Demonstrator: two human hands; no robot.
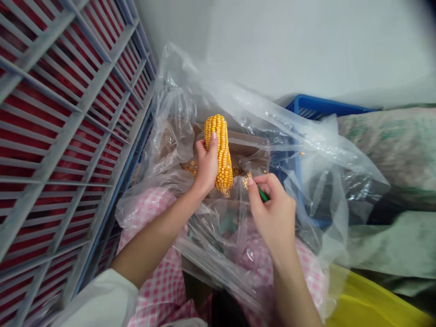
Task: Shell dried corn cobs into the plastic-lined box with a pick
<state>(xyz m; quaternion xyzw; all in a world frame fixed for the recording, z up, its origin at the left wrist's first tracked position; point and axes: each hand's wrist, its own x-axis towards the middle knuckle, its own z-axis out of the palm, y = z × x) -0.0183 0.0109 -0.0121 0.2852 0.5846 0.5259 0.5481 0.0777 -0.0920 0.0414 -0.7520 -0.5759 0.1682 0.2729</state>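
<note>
Your left hand (pixel 206 165) is closed around the cob (pixel 220 152), held over the bag (pixel 190 91); your right hand (pixel 274 213) pinches a green tool (pixel 263 194). A slip could scatter kernels outside the bag.

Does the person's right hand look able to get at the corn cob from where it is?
Probably yes. The right hand is just beside the corn cob, within the clear plastic bag's opening, with nothing visible between them. The left hand grips the cob's far side, leaving the side facing the right hand free.
</note>
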